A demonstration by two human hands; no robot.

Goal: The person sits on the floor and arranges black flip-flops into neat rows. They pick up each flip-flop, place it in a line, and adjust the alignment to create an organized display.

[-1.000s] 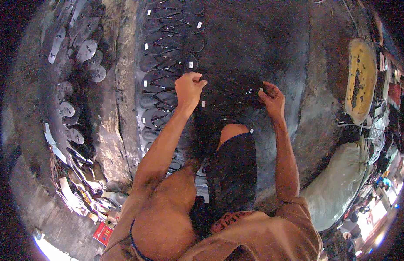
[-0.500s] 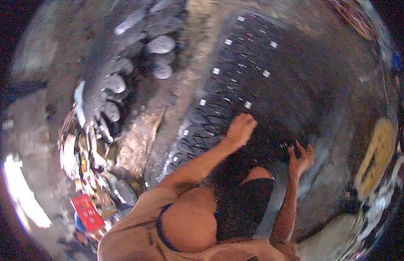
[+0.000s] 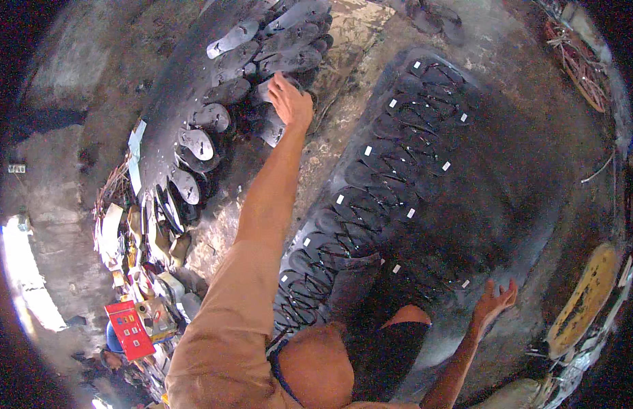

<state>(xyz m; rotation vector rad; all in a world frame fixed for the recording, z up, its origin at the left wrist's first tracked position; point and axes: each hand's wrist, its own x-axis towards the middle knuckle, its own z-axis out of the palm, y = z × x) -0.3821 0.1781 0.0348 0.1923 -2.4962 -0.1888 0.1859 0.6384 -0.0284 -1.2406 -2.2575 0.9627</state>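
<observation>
My left hand (image 3: 290, 102) reaches far forward over a pile of dark grey sandal soles (image 3: 228, 90). Its fingers lie stretched over one sole near the pile's right edge; their undersides are hidden, and I see no grip on it. Down to the right, my right hand (image 3: 495, 301) hovers empty with fingers spread, beside a dark sheet (image 3: 480, 218). Along the left side of that sheet runs a long row of black strapped sandals (image 3: 361, 174), overlapping one another. Small white tags (image 3: 367, 150) dot both edges of the row.
A pair of dark sandals (image 3: 436, 20) rests beyond the sheet. Lower left are a cluttered heap (image 3: 170, 283) and a red panel (image 3: 130, 330). A worn yellow board (image 3: 582, 300) lies at the right, with a bundle of thin sticks (image 3: 577, 65) farther off.
My left hand has swung from above the sandal row forward and left to the sole pile. The right hand has shifted slightly, staying spread. The view has moved too.
</observation>
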